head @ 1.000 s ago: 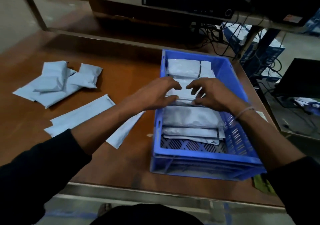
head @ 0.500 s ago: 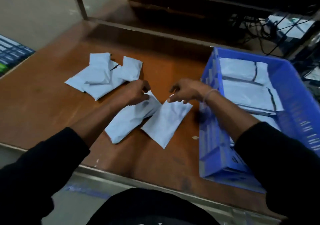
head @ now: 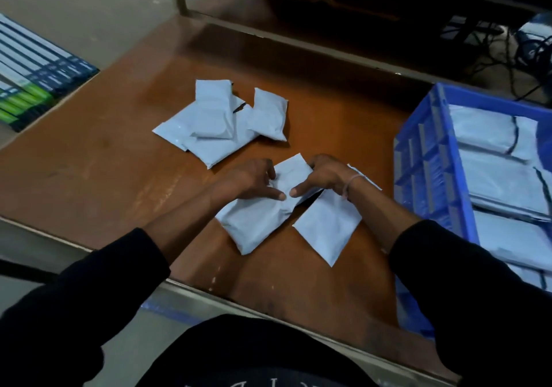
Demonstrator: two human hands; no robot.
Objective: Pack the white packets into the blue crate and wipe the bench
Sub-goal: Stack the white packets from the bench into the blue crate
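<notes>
**Both hands close on the near packet, crate off to the right**

Since half a second ago both hands have slid inward onto one packet: the left hand and right hand now grasp its far half, thumbs almost meeting on the crumpled middle. Nearest the counter's front edge, this packet lies with its long axis slanting from near-left to far-right, its near end free. A second packet lies just beside it on the right, partly under the right wrist, slanting the same way. The crate stands to the right, its long side wall facing the hands and packets already stacked flat inside; the right hand is nearer it. Bare counter lies between hands and crate, so a rightward lift over the wall looks unobstructed. Farther off, a pile of packets waits beyond the left hand.
</notes>
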